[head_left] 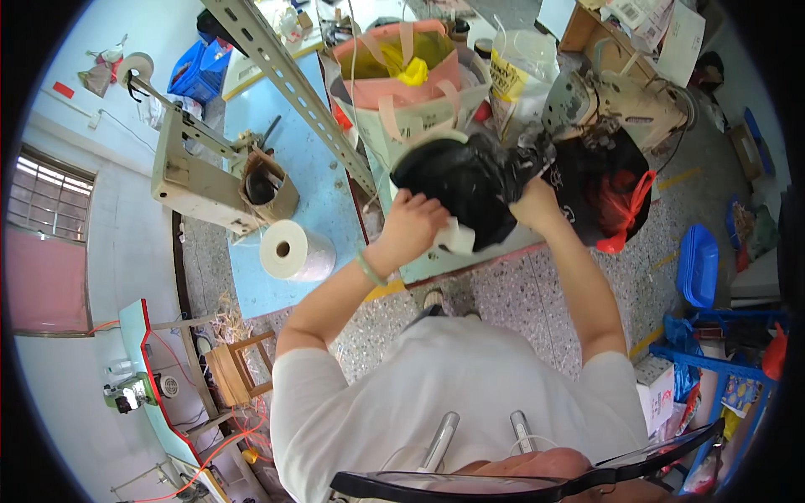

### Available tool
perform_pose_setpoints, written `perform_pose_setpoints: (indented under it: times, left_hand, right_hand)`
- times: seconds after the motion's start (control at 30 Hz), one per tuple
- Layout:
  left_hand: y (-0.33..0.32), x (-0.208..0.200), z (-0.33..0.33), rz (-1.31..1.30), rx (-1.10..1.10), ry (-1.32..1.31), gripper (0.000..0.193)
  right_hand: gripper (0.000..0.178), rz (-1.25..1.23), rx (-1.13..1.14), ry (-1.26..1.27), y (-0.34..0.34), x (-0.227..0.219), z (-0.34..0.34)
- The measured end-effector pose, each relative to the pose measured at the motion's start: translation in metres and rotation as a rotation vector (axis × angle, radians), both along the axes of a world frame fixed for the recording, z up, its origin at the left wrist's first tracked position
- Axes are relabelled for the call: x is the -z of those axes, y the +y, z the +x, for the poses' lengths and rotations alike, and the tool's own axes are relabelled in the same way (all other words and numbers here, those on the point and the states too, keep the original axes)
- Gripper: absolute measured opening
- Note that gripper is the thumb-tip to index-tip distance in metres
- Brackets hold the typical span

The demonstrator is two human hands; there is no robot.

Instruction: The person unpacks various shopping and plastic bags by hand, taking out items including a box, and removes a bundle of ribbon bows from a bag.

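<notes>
In front of me at the table's edge is a wide black plastic bag (444, 180), its mouth open and its inside dark. Part of a pale curved rim shows along its far side. My left hand (411, 225) lies at the bag's near left edge, fingers bent over it. Beside that hand a small white piece (457, 237) shows; what it belongs to I cannot make out. On the right, my right hand (535, 205) is closed on the bag's bunched, crinkled plastic. Its fingertips are partly hidden by the folds.
Pink and white tote bags (402, 80) stand behind the black bag. Sewing machines flank me left (201, 172) and right (620, 105). A white roll (295, 250) stands on the blue table (251, 285). A black bag with red plastic (616, 201) lies right.
</notes>
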State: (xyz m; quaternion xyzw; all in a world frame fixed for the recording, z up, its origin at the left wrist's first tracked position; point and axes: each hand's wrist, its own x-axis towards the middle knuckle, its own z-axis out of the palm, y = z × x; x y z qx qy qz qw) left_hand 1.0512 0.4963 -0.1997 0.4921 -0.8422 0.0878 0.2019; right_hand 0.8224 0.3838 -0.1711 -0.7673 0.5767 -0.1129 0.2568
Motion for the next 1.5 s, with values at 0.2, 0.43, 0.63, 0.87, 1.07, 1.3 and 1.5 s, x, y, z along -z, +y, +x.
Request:
perform_pose_setpoints:
  times: [0.2, 0.43, 0.63, 0.87, 1.07, 1.3, 1.5]
  left_hand:
    - [-0.011, -0.059, 0.010, 0.480, 0.043, 0.978, 0.056]
    - [-0.072, -0.060, -0.001, 0.038, 0.341, 0.590, 0.049]
    - [-0.081, -0.074, 0.013, 0.512, 0.368, 1.781, 0.025]
    - [-0.117, -0.053, 0.044, 1.096, 0.828, 1.839, 0.023]
    - [-0.065, -0.039, 0.017, 0.436, 0.232, 0.251, 0.020]
    - [-0.126, 0.022, 0.009, 0.354, 0.182, -0.396, 0.012]
    - [-0.129, -0.038, 0.013, 0.536, 0.407, 0.198, 0.025]
  right_hand:
    - [0.063, -0.149, -0.231, -0.462, 0.020, -0.010, -0.003]
    - [0.048, 0.103, -0.272, -0.896, 0.015, -0.053, 0.000]
    - [0.026, 0.035, -0.130, -0.796, 0.004, -0.061, -0.027]
    - [0.025, -0.024, -0.280, -0.714, 0.017, -0.070, 0.000]
    - [0.019, -0.168, -0.597, -0.196, 0.049, -0.015, 0.044]
    - [0.015, -0.460, -0.512, 0.490, -0.001, 0.040, 0.081]
    - [0.017, 0.048, -0.495, 0.505, -0.032, 0.029, 0.073]
